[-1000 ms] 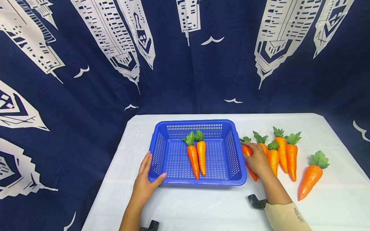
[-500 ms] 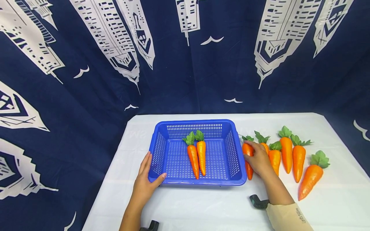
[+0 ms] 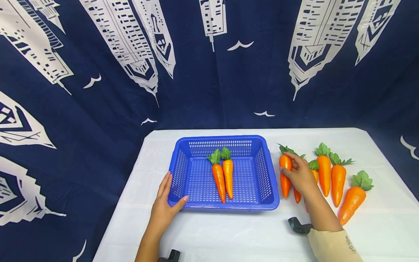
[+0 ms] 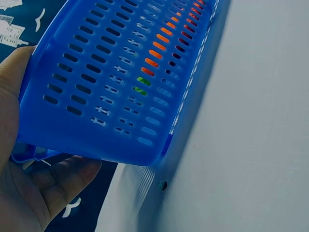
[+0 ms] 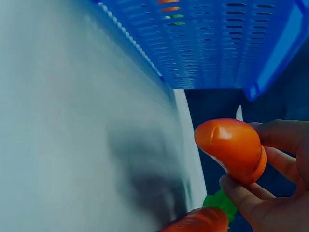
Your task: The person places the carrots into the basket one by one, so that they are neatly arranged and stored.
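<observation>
A blue perforated basket (image 3: pixel 183 160) stands on the white table with two orange carrots (image 3: pixel 223 177) lying side by side in it. My left hand (image 3: pixel 165 205) holds the basket's near-left corner, thumb on the rim; the left wrist view shows that corner (image 4: pixel 96 96) against my palm (image 4: pixel 29 183). Just right of the basket, my right hand (image 3: pixel 299 176) grips a carrot (image 3: pixel 285 171) lifted off the table, its leaves pointing away. In the right wrist view my fingers (image 5: pixel 275 164) wrap that carrot (image 5: pixel 231 147).
Several more carrots (image 3: pixel 338 178) lie in a row on the white tablecloth (image 3: pixel 229 236) right of my right hand, the farthest one (image 3: pixel 352 199) angled. A dark blue curtain with white buildings hangs behind the table. The table's left edge drops off near the basket.
My right hand has closed on the leftmost loose carrot and raised it up off the table. The neighbouring carrots shifted slightly. My left hand and the basket stayed put.
</observation>
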The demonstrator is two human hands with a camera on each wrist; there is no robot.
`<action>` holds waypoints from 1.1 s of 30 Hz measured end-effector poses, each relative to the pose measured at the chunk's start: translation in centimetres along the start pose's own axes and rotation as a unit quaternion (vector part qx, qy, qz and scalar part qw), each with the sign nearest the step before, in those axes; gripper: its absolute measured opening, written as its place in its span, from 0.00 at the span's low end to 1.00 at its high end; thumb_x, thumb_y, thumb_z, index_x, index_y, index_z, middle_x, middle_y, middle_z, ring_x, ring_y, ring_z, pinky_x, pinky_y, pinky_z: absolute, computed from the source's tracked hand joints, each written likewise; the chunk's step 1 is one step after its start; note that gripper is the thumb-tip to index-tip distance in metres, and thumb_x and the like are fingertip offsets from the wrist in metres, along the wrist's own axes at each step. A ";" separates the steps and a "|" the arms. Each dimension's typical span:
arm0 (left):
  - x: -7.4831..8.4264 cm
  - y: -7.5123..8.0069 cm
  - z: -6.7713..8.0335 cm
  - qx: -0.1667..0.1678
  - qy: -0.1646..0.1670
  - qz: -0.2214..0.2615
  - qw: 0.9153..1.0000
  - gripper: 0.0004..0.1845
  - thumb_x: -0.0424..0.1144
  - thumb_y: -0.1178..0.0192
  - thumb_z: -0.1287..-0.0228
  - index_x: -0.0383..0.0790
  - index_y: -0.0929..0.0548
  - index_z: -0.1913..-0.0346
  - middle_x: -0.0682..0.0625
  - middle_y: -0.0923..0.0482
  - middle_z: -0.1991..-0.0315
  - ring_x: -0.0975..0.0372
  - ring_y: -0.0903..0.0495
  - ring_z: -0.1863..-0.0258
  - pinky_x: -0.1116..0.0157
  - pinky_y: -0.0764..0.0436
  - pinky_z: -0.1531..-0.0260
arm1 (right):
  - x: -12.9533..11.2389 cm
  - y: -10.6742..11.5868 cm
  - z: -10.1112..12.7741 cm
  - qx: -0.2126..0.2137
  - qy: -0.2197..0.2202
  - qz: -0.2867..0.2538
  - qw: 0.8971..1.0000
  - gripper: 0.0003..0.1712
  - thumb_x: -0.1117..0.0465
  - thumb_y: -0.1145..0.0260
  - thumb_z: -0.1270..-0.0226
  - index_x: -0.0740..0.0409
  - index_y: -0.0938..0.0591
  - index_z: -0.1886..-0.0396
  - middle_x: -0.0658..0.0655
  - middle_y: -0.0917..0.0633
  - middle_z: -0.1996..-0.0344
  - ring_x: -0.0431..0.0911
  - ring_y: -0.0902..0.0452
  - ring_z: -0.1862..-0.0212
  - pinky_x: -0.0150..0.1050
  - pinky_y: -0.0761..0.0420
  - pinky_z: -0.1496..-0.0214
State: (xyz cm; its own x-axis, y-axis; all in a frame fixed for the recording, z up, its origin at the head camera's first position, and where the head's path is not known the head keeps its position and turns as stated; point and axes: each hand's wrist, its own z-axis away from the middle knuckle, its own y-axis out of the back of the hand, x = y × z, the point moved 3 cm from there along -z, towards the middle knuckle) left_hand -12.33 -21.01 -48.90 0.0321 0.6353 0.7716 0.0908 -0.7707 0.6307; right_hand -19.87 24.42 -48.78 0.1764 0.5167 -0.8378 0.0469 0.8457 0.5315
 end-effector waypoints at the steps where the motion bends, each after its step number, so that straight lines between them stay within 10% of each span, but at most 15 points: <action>1: 0.0 0.0 0.0 -0.001 0.001 -0.001 1.000 0.53 0.58 0.30 0.40 0.54 0.50 0.18 0.58 0.57 0.17 0.45 0.52 0.19 0.33 0.43 0.28 | -0.1 0.2 0.0 -0.001 -0.002 -0.003 1.000 0.38 0.56 0.35 0.27 0.45 0.37 0.21 0.74 0.38 0.31 0.68 0.27 0.35 0.54 0.15 0.42; 12: 0.2 0.1 0.1 -0.006 0.005 -0.004 1.000 0.53 0.59 0.30 0.40 0.54 0.50 0.18 0.58 0.58 0.17 0.45 0.53 0.18 0.33 0.44 0.27 | -2.8 2.0 -0.1 0.002 0.000 -0.059 0.998 0.39 0.48 0.35 0.27 0.39 0.38 0.21 0.69 0.34 0.27 0.64 0.23 0.37 0.21 0.18 0.60; 22: 0.2 0.1 0.1 -0.007 0.007 -0.004 1.000 0.53 0.59 0.31 0.40 0.54 0.50 0.18 0.60 0.58 0.17 0.46 0.53 0.18 0.34 0.44 0.27 | -6.6 2.4 0.1 -0.005 0.017 -0.080 0.997 0.39 0.42 0.36 0.28 0.34 0.40 0.21 0.60 0.41 0.21 0.63 0.30 0.29 0.67 0.27 0.34; 33: 0.1 0.1 0.0 -0.004 0.004 0.004 1.000 0.54 0.60 0.29 0.41 0.55 0.50 0.18 0.62 0.58 0.17 0.47 0.52 0.18 0.34 0.43 0.27 | -10.1 0.7 0.0 -0.035 0.094 -0.083 0.991 0.36 0.52 0.35 0.27 0.46 0.36 0.23 0.66 0.38 0.25 0.67 0.31 0.30 0.66 0.26 0.34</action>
State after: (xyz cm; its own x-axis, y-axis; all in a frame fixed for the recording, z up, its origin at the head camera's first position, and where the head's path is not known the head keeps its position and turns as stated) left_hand -12.28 -20.97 -48.76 0.0251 0.6291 0.7769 0.0836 -0.7757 0.6255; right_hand -21.64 19.79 -39.91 -0.0154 0.3798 -0.9249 -0.0087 0.9250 0.3800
